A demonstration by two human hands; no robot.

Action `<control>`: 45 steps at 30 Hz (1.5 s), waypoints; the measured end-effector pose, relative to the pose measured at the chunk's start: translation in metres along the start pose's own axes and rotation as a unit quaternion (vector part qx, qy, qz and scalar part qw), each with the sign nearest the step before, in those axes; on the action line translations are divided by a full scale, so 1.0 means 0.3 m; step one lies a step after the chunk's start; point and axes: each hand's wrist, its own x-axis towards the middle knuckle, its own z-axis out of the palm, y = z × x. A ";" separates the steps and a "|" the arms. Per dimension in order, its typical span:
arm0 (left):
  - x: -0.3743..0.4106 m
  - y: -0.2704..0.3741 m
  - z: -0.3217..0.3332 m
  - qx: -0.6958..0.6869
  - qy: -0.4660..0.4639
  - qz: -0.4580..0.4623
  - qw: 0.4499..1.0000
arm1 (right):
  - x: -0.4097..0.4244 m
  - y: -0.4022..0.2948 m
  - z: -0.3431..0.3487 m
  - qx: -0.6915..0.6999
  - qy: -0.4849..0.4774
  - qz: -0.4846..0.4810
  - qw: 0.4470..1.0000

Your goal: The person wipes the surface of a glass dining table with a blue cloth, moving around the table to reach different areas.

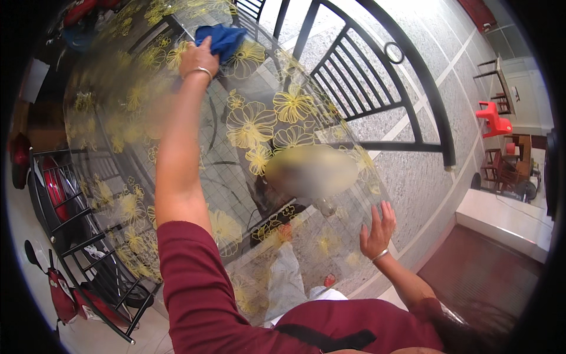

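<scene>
My left hand [200,59] reaches to the far part of a transparent tabletop [247,190] printed with yellow flower outlines. It holds a crumpled blue cloth [222,40] against the surface, and a bangle circles that wrist. Over by the table's right edge, my right hand [378,230] has its fingers apart and holds nothing. Whether it touches the tabletop, I cannot tell. The floor and one of my trouser legs [285,278] show through the tabletop. A blurred oval patch hides part of the flower pattern near the middle.
A black metal chair with a slatted back [431,93] stands against the table's upper right side. Another black metal chair [79,245] is at the left, near a red scooter [59,292]. At far right are a red plastic stool [493,119] and a white ledge [499,221].
</scene>
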 end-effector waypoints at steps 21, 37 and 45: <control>-1.291 0.623 0.024 -0.089 -0.030 0.246 0.965 | -0.050 0.070 0.016 0.201 0.186 0.030 0.961; -1.893 0.775 -0.168 -0.455 -0.074 0.120 0.879 | -0.491 0.576 -0.255 0.463 0.022 0.204 0.863; -2.024 0.591 -0.257 -0.444 -0.110 0.107 0.883 | -0.258 0.030 -0.311 0.626 -0.095 0.119 0.765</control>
